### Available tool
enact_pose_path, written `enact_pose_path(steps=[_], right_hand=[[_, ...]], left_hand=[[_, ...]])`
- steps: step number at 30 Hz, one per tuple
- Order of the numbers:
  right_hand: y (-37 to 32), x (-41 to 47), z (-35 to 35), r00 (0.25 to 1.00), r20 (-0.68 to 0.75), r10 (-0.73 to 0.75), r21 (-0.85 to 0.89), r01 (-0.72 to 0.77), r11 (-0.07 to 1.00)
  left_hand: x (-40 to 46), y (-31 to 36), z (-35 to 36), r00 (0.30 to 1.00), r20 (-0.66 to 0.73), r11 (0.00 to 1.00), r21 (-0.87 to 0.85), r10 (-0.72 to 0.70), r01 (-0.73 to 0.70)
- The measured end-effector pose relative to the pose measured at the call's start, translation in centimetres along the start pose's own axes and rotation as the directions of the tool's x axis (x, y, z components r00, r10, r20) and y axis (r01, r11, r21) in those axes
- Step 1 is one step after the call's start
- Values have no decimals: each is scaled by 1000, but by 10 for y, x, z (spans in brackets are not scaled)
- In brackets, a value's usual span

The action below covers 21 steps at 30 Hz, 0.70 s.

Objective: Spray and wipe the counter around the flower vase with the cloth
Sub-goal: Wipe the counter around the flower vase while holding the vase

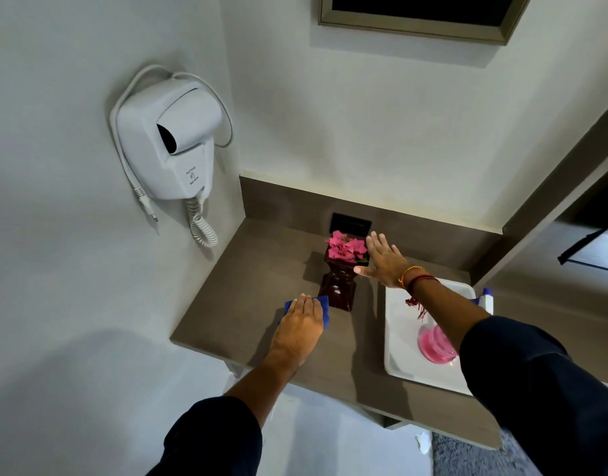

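A dark red-brown vase (338,286) with pink flowers (347,248) stands on the grey-brown counter (244,286). My left hand (301,324) lies flat on a blue cloth (325,309), pressing it onto the counter just left of the vase's base. My right hand (381,257) hovers with fingers spread beside the flowers, to the right of the vase's top, holding nothing. A spray bottle (436,343) of pink liquid lies in the white sink, its blue and white head (484,298) showing past my right forearm.
A white rectangular sink (399,338) sits to the right of the vase. A white hair dryer (172,139) with a coiled cord hangs on the left wall. A black socket (350,223) sits in the backsplash behind the flowers. A framed mirror (423,15) is above.
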State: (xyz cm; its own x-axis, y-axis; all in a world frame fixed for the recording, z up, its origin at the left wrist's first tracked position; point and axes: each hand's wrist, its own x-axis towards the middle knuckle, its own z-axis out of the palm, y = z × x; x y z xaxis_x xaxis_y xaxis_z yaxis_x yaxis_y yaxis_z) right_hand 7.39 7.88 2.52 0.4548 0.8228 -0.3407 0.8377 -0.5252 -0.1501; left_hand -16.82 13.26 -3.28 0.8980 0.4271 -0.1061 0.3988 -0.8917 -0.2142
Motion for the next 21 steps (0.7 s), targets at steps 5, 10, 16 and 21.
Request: enact_pose_path(steps=[5, 10, 16, 21], right_hand=[[4, 2, 2, 1000, -5, -31, -51, 30, 998], [4, 2, 0, 999, -15, -42, -44, 41, 998], [-2, 2, 5, 998, -55, -11, -20, 10, 1000], [-5, 2, 8, 997, -81, -1, 24, 3, 1000]], left_hand=[[13, 4, 4, 999, -19, 987, -157, -35, 31], [21, 1, 3, 913, 146, 538, -768, -380, 346], [37, -1, 17, 595, 704, -696, -647, -388, 312], [58, 8, -5, 584, 584, -560, -790, -564, 250]])
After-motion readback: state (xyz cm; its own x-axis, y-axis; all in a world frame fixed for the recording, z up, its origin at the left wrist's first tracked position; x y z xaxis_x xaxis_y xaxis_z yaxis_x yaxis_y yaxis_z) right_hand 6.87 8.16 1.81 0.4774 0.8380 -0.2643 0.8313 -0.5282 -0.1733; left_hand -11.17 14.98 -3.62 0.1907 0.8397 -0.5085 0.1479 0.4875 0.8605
